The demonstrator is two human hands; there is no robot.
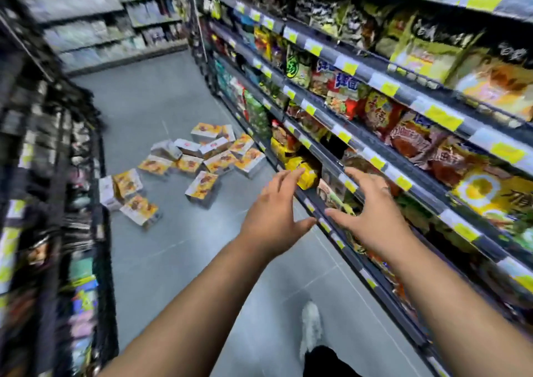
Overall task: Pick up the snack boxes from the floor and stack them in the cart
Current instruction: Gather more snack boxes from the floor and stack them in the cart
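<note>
Task barely begun: the snack boxes (202,157) are seen scattered on the floor (161,94) ahead, none lifted, no cart is shown, and the left hand (274,215) and right hand (372,215) are held out, fingers spread wide, empty.

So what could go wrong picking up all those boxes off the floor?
1. The snack boxes lie scattered across the aisle, some leaning on each other. The shoe might tread on one, and lifting one could topple others.
2. The left hand and right hand, both empty, are close to the yellow packet on the shelf and might knock it down.
3. No cart is in view.
</note>
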